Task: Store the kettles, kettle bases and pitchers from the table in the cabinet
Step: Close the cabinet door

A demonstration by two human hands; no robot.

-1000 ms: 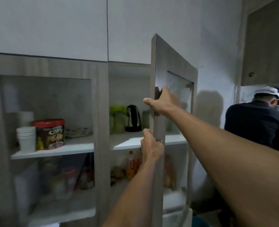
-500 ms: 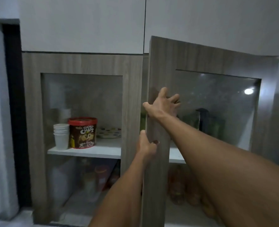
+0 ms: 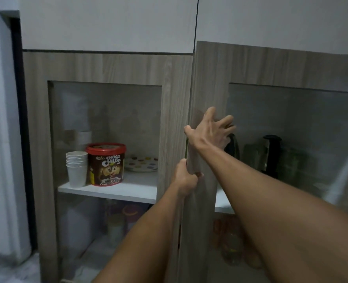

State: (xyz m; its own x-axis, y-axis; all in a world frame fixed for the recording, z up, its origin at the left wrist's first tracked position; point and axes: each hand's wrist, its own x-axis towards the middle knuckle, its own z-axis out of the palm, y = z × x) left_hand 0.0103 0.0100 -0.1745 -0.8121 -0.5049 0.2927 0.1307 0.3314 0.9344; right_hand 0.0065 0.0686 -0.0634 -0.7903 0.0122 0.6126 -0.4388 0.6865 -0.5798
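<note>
Swinging further toward the cabinet, the right door (image 3: 208, 82) now stands almost shut, where a second ago it stood wide open and showed the shelf inside; the other person seen then has dropped out of sight.

Head view: the left hand (image 3: 186, 177) is curled tight around the free edge of that door, below the right hand. The right hand (image 3: 211, 130) presses on the door's front face with fingers spread wide and the thumb hooked over the edge; it grips nothing. Behind the door's glass pane, a dark kettle (image 3: 232, 147) stands on the white shelf (image 3: 222, 203), partly hidden by the right hand, and a second dark-topped kettle (image 3: 271, 154) stands further right. Greenish shapes around them are too dim to name. Behind the glass of the shut left door (image 3: 103, 68) are a stack of white cups (image 3: 76, 167), a red-lidded Choco Chips tub (image 3: 106, 163) just beside them, and a spotted plate (image 3: 142, 164).
</note>
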